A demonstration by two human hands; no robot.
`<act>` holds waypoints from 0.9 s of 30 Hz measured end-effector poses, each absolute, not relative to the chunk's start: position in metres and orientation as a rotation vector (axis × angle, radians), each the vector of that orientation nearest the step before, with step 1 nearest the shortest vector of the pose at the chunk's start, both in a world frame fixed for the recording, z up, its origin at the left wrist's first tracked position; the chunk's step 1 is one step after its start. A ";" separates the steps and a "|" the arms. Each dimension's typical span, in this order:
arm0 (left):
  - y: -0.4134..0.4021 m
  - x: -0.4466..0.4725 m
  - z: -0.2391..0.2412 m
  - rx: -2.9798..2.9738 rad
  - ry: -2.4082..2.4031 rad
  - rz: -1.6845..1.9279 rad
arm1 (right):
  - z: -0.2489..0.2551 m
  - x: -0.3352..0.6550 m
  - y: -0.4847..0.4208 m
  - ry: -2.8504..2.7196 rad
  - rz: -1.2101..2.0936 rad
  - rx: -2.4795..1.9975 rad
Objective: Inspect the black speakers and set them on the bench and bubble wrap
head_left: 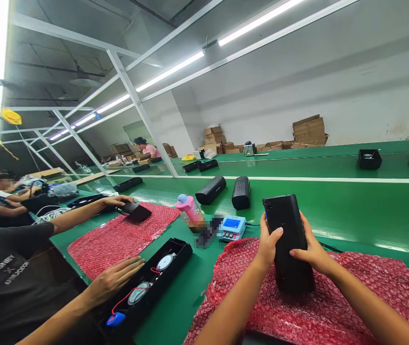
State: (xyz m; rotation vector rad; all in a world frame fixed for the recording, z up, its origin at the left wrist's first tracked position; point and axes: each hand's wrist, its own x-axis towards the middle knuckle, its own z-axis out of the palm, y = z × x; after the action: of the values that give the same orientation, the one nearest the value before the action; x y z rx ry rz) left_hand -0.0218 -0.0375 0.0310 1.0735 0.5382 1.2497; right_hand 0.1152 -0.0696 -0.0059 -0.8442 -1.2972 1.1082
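Note:
A black speaker housing [289, 254] stands on end on the red bubble wrap [362, 287], tilted slightly. My left hand [271, 242] grips its left side, thumb lying across the face. On its other side my right hand [308, 244] holds the edge, thumb pressed to the face as well. The side turned away from me is hidden. Just behind the wrap sits a light-blue device with a screen [233, 227] and a cable. A dark object at the bottom edge of the view is mostly cut off.
At left a co-worker's hand [116, 275] rests by an open speaker housing [154, 273] with two drivers and red wires. Their other hand holds a dark part over more red bubble wrap [118, 239]. A pink-lidded bottle [190, 213] and two finished-looking speakers [210, 190] stand on the green bench.

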 end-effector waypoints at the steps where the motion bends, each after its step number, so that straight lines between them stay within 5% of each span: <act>1: -0.038 -0.022 0.031 1.071 0.538 1.246 | -0.006 0.115 -0.070 -1.299 1.107 -0.845; 27: -0.039 -0.030 0.046 1.026 0.628 1.188 | -0.016 0.107 -0.072 -1.466 0.789 -1.077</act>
State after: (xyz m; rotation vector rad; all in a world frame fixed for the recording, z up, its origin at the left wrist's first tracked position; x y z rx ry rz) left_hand -0.0302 -0.0393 0.0463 1.0255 0.6278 1.1883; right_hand 0.1074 -0.0718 -0.0161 -1.0772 -1.4656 0.7888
